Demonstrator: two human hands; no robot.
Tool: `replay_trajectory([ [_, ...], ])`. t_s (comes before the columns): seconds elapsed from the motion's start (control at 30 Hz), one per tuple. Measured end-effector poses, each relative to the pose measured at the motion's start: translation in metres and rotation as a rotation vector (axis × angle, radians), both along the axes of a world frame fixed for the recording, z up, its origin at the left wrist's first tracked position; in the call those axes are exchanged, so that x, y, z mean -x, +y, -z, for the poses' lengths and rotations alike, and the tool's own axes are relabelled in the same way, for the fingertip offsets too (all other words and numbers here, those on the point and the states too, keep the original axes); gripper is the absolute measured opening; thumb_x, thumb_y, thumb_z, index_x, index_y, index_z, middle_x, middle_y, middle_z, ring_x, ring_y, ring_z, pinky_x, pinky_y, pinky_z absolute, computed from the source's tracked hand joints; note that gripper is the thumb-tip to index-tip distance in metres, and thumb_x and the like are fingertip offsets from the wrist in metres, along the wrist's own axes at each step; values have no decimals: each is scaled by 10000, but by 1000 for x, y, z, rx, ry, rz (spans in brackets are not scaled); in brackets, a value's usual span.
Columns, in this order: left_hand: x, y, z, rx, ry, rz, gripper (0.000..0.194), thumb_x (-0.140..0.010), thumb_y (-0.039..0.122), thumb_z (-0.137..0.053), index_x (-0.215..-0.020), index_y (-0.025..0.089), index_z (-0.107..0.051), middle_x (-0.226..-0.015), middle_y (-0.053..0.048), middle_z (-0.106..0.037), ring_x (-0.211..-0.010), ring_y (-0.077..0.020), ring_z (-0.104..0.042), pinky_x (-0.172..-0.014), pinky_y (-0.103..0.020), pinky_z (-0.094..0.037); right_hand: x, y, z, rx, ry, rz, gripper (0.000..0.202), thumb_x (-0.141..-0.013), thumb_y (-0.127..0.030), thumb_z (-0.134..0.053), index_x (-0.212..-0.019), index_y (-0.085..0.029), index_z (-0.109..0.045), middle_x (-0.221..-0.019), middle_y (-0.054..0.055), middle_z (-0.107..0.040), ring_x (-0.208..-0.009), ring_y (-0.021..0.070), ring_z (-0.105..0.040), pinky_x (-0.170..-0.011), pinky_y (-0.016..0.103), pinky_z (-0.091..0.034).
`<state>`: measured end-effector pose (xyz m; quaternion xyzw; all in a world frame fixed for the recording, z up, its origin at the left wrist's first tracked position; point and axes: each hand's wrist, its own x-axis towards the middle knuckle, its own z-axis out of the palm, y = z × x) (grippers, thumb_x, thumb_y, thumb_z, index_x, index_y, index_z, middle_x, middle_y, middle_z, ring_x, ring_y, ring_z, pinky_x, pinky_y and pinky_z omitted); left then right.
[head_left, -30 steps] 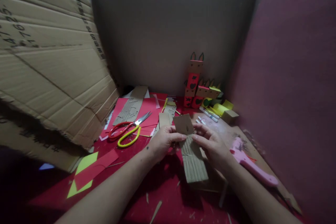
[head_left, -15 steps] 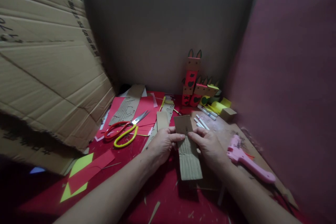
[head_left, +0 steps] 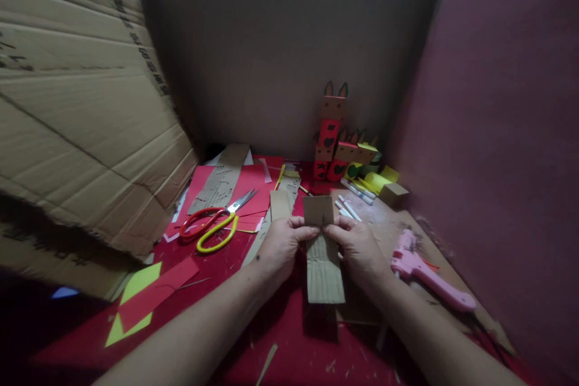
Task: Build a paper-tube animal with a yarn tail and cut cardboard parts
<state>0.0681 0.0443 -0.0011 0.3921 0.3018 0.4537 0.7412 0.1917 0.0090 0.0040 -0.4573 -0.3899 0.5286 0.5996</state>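
Both hands hold one cardboard strip (head_left: 324,271) above the red table. A crease crosses it, with a smooth brown section above and a ribbed, paler section below. My left hand (head_left: 286,247) pinches the left edge at the crease, thumb on top. My right hand (head_left: 359,247) does the same on the right edge, and the two thumb tips nearly meet. The fingers under the strip are partly hidden. Just beyond my left hand lies another cardboard strip (head_left: 280,205). To the right of my right hand is a pink glue gun (head_left: 427,274).
Scissors (head_left: 221,223) with red and yellow handles lie at left, by red paper sheets (head_left: 253,184). A large cardboard sheet (head_left: 90,108) leans at far left. Decorated animal-faced tubes (head_left: 332,132) stand at the back, near white markers (head_left: 348,208) and a small cardboard box (head_left: 392,195).
The strip has turned slightly straighter, its lower end swinging a little left and up. Both hands keep their pinch at the crease, and the thumbs have drawn closer together.
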Motion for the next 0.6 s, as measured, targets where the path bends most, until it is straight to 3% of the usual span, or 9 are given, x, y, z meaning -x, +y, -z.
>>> replay_trajectory([
  [0.27, -3, -1, -1, 31, -37, -47, 193, -492, 116, -725, -635, 99, -597, -548, -27, -621, -505, -127, -565, -580, -274, -460, 3, 7, 8, 6, 42, 17, 78, -624, -191, -623, -597, -173, -552, -480, -52, -571, -412, 94, -496, -409, 203, -373],
  [0.6, -6, 0, -7, -60, 44, -126, 296, -540, 74, -613, -829, 133, -603, -646, 6, -644, -546, -125, -586, -541, -230, -458, 13, 18, 8, 8, 49, 9, 34, -589, -138, -564, -603, -168, -556, -464, -62, -494, -388, 72, -416, -391, 199, -320],
])
